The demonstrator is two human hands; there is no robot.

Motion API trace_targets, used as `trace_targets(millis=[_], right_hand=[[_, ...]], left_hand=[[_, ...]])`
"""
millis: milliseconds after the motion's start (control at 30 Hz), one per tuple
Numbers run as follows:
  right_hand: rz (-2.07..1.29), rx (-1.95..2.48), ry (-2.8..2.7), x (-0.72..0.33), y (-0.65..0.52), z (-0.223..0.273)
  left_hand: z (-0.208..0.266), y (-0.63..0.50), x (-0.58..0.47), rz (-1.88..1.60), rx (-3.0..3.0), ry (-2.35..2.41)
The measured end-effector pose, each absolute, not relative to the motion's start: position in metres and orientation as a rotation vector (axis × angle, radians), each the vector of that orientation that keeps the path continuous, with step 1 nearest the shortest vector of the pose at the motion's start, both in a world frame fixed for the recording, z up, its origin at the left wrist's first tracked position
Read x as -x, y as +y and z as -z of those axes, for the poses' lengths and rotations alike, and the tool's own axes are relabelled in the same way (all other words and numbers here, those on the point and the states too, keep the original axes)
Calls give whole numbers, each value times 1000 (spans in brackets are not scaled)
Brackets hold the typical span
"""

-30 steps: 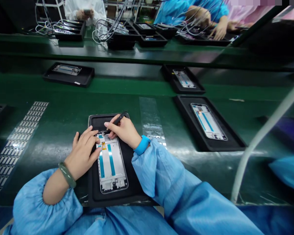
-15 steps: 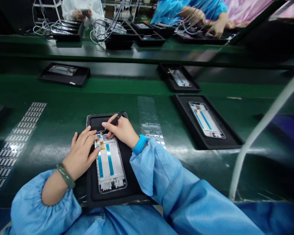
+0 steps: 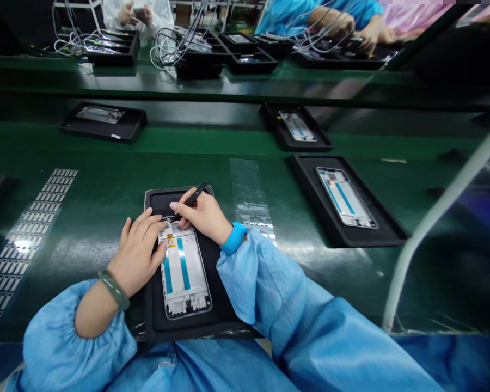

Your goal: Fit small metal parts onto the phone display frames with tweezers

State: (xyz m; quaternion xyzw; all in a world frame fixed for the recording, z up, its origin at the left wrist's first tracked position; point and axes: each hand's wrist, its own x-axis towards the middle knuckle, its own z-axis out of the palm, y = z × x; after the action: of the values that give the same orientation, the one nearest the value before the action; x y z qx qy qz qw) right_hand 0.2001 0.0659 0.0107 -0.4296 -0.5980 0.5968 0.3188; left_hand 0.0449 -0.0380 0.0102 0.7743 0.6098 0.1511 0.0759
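Observation:
In front of me a phone frame (image 3: 194, 267), silvery with two blue strips and a small gold flex part, lies in a black tray (image 3: 155, 321). My left hand (image 3: 141, 250) rests over the frame's upper left edge, fingers spread and fingertips touching it. Pinched in my right hand (image 3: 206, 215) is a slim black pen-like tool (image 3: 196, 194), slanting down to the frame's top edge. My fingers hide its tip, so its exact kind is unclear.
To the right, another black tray (image 3: 347, 238) holds a similar frame; two more trays (image 3: 133, 128) stand farther back. A sheet of small labels (image 3: 36, 218) lies left, a clear plastic strip (image 3: 247, 188) beyond my right hand. A pale curved tube (image 3: 424, 228) rises at right. Co-workers' hands (image 3: 367, 35) are across the bench.
My left hand has shifted very slightly right on the frame. My right hand stays nearly still with the tool. The view has moved a little, and the co-workers' hands opposite have moved.

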Motion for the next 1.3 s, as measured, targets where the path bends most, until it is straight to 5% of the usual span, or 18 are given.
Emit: trace_targets(millis=[1300], right_hand=[[-1471, 1031, -1548, -195, 69, -11]], left_hand=[[-15, -42, -60, -365, -2439, 1972]])
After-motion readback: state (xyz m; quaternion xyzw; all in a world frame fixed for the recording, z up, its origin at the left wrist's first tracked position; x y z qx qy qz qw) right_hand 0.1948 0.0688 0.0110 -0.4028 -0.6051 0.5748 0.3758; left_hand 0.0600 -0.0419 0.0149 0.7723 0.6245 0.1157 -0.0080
